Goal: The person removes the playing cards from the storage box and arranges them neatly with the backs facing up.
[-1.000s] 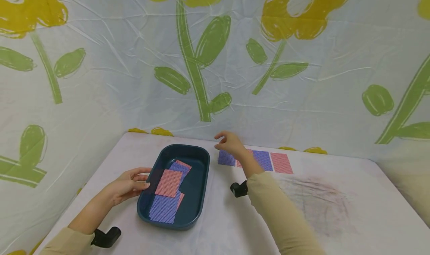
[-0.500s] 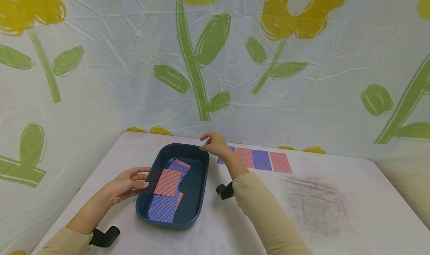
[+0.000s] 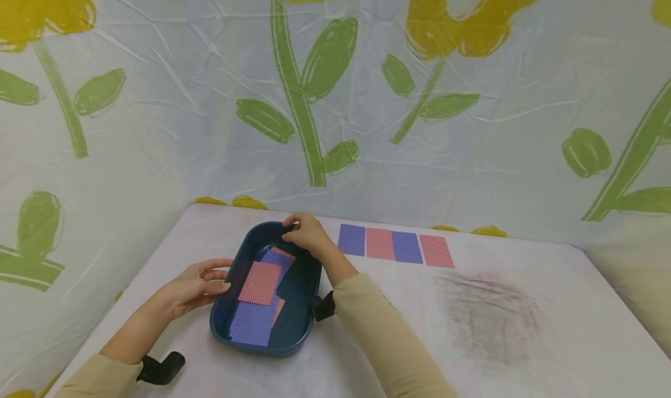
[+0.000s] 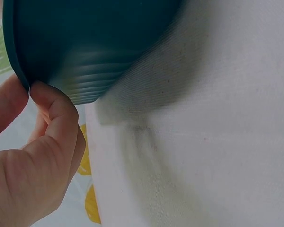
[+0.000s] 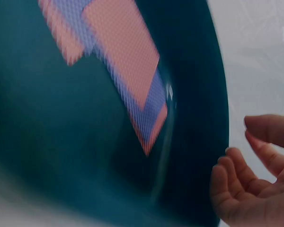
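A dark teal plastic tub stands on the white cloth, tilted slightly in the head view. Inside, playing cards lie face down and overlapping, with a red-backed card over a blue-backed card. My left hand holds the tub's left rim; in the left wrist view, thumb and finger of the left hand pinch the edge. At the far right corner, my right hand hovers over the rim. The right wrist view shows this right hand with loosely bent fingers and nothing between them.
Right of the tub lies a row of face-down cards, alternating a blue card and a red card. A dark smudge marks the white table cloth. A flower-printed sheet hangs behind.
My right hand has moved left from over the card row to the tub's far right corner, uncovering the row. The left hand keeps its hold on the rim.
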### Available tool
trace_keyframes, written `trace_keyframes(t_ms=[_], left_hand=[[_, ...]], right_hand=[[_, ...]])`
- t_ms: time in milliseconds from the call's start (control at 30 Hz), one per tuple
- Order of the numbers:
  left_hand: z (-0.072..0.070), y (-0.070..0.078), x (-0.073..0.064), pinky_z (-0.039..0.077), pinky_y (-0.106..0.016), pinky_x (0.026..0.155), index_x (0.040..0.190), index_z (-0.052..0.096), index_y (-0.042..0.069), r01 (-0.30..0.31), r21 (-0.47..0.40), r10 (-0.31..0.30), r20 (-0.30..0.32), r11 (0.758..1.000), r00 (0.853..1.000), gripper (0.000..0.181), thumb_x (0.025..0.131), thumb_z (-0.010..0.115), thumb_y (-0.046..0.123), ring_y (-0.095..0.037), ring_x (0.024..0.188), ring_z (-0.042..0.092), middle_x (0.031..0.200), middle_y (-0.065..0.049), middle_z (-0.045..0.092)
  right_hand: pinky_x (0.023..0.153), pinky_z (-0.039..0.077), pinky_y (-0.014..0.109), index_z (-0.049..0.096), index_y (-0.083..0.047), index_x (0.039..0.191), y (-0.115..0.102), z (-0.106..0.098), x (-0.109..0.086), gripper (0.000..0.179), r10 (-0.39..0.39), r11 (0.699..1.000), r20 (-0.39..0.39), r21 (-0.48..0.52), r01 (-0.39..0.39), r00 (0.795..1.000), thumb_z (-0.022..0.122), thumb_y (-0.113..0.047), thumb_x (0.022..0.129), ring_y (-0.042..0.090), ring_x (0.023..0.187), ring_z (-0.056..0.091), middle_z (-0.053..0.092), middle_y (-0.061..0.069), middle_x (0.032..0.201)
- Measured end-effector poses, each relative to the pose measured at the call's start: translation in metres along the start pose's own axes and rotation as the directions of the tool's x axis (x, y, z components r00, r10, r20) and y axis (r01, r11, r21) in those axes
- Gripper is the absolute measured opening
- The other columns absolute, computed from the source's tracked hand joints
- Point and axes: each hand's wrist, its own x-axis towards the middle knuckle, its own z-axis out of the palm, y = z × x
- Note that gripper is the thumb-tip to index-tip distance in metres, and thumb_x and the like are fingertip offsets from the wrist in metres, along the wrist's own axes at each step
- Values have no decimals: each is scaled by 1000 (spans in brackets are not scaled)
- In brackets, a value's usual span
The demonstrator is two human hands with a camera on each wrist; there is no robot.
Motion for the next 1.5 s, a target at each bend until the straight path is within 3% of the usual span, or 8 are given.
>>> trace_keyframes(t_ms=[333, 500, 667, 867, 1067, 1133, 1300, 1500], left_hand=[[-1, -2, 1, 50, -28, 78, 141, 23, -9, 4, 2, -4, -10, 1000, 1000, 67, 86, 60, -2, -17, 90, 57, 108, -13, 51], [0, -3, 0, 50, -29, 79, 141, 22, -9, 7, 12, -7, -2, 1000, 1000, 66, 86, 60, -2, -18, 92, 57, 113, -16, 50], [2, -1, 1, 50, -30, 80, 141, 22, -9, 9, 14, -9, 8, 1000, 1000, 66, 87, 60, -1, -18, 93, 57, 115, -17, 49], [3, 1, 2, 50, -28, 79, 141, 23, -8, 18, 14, -18, -9, 1000, 1000, 67, 86, 61, -1, -17, 91, 57, 111, -14, 50], [2, 1, 2, 50, -28, 78, 141, 24, -8, 18, 14, -18, -16, 1000, 1000, 66, 86, 60, -2, -17, 91, 57, 109, -13, 50], [3, 1, 2, 50, -28, 78, 141, 24, -8, 17, 16, -16, -14, 1000, 1000, 66, 86, 60, -2, -17, 91, 57, 110, -14, 50], [2, 0, 1, 50, -28, 79, 141, 24, -8, 21, 19, -20, -25, 1000, 999, 66, 86, 60, -2, -17, 91, 57, 111, -15, 49], [1, 0, 1, 50, -28, 79, 141, 24, -8, 17, 16, -16, -23, 1000, 1000, 66, 86, 60, -2, -17, 91, 57, 111, -14, 50]], right_hand=[[55, 39, 26, 63, 0, 105, -2, 32, -1, 26, 45, 997, -1, 55, -45, 999, 68, 0, 79, 14, 63, 46, 52, 3, 73], [58, 43, 26, 64, -2, 101, 5, 46, -1, 30, 77, 996, 27, 35, -78, 997, 73, 3, 73, 15, 68, 50, 56, 7, 82], [76, 48, 33, 64, -8, 95, 10, 55, -3, 35, 86, 976, 55, -205, -73, 995, 82, -4, 65, 21, 88, 56, 60, 7, 96], [92, 38, 52, 59, -12, 98, 8, 61, -10, 52, 196, 869, 51, -471, -149, 979, 90, -15, 56, 33, 112, 44, 53, 10, 108], [92, 37, 55, 58, -10, 111, 8, 66, -11, 66, 220, 822, 35, -544, -167, 975, 91, -17, 54, 36, 114, 43, 53, 15, 118], [92, 38, 53, 61, -10, 105, 10, 68, -9, 58, 234, 814, 38, -554, -175, 971, 91, -19, 56, 35, 114, 43, 52, 15, 119], [87, 41, 51, 56, -13, 86, 12, 68, -8, 46, 208, 832, 60, -536, -144, 976, 91, -17, 56, 33, 107, 45, 50, 13, 109], [86, 42, 50, 57, -13, 90, 10, 69, -7, 47, 188, 835, 84, -538, -115, 978, 90, -14, 57, 31, 105, 48, 55, 9, 101]])
